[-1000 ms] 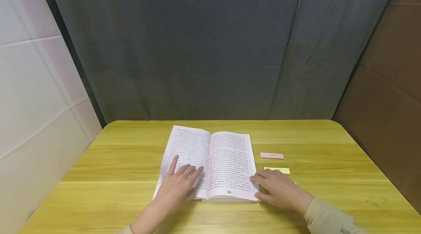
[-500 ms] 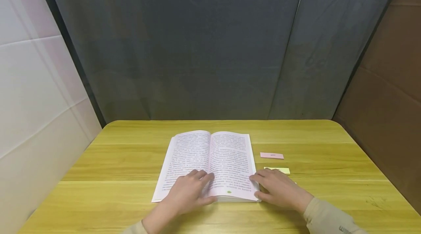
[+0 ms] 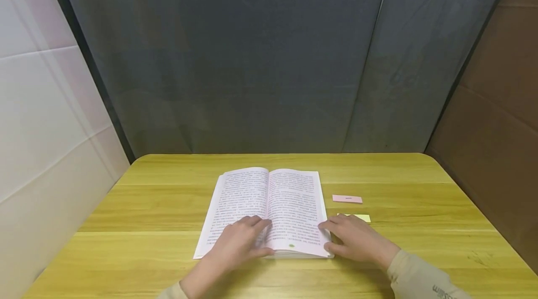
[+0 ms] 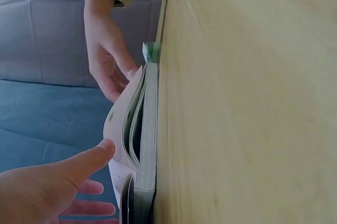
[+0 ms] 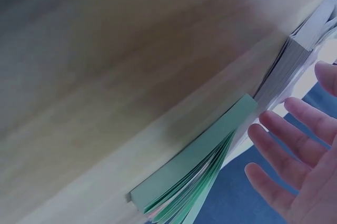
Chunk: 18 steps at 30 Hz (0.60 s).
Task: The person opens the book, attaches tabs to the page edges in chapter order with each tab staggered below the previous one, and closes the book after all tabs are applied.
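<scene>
An open book with printed pages lies on the table. My left hand rests on the lower part of the left page, fingers reaching the spine and thumb near the bottom edge. In the left wrist view that thumb touches the curved pages. My right hand lies at the lower right corner of the book, fingertips on the page margin and thumb by the corner. Its fingers look loosely spread in the right wrist view. Beside it stands a green pad of sticky notes, which the hand hides from the head view.
A pink sticky note pad lies right of the book. Below it is a yellow one, partly covered by the right hand. The wooden table runs back to a dark grey partition, with side panels left and right.
The left hand has slid right, from the middle of the left page to near the spine. The left page's raised top edge has settled lower. The right hand has stayed in place.
</scene>
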Each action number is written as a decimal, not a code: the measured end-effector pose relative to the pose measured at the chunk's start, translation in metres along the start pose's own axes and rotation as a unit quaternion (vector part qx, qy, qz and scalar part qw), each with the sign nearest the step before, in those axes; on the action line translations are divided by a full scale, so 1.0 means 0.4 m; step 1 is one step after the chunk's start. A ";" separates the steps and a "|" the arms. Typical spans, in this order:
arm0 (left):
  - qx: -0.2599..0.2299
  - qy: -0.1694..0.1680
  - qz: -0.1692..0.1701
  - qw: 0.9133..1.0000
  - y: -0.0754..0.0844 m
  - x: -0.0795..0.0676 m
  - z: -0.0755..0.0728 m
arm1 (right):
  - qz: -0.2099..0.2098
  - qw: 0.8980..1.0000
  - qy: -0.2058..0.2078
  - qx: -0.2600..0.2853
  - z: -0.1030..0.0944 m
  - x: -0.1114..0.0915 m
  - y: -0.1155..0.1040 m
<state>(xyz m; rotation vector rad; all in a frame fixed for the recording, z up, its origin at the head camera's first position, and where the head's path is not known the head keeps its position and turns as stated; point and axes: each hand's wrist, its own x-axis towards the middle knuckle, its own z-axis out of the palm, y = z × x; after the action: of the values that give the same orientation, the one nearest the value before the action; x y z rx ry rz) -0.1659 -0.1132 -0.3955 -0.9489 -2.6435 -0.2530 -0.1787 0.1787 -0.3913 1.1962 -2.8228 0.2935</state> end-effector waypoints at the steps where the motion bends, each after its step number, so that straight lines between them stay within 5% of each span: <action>1: -0.002 0.004 0.002 1.000 -0.001 -0.001 -0.001 | 0.001 1.000 -0.001 0.002 -0.001 0.000 0.000; 18: -0.016 0.079 0.044 0.996 0.008 -0.028 -0.009 | 0.000 1.000 0.002 -0.003 -0.008 0.003 -0.012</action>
<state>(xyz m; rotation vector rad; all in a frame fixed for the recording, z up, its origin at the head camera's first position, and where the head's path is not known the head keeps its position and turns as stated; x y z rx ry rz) -0.1550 -0.1182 -0.3959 -1.0083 -2.4542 -0.3358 -0.1761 0.1754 -0.3872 1.1931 -2.8193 0.2867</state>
